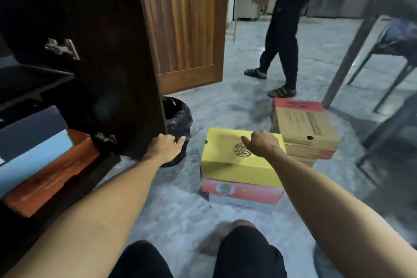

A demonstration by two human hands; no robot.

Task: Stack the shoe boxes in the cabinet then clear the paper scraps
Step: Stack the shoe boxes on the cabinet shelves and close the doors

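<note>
The yellow box tops a short stack on the marble floor; under it a red box shows only its front strip, and a white box below that is nearly hidden. The right hand hovers over the yellow box's far right part, fingers loosely curled with the thumb pointing left; whether it touches the lid cannot be told. Right of the yellow box, close behind, brown boxes sit stacked, the lower ones mostly covered.

Left of the yellow box, the left hand grips the lower edge of the open cabinet door, fingers curled round it. That door hides much of a black bin just beyond the hand. Farther left, inside the cabinet, an orange box carries a pale blue box and what seems a dark grey one, all blurred and cut off at the frame's edge.

Bare floor lies between the yellow box and the cabinet. Beyond, a person stands cut off at the chest, beside table legs.
</note>
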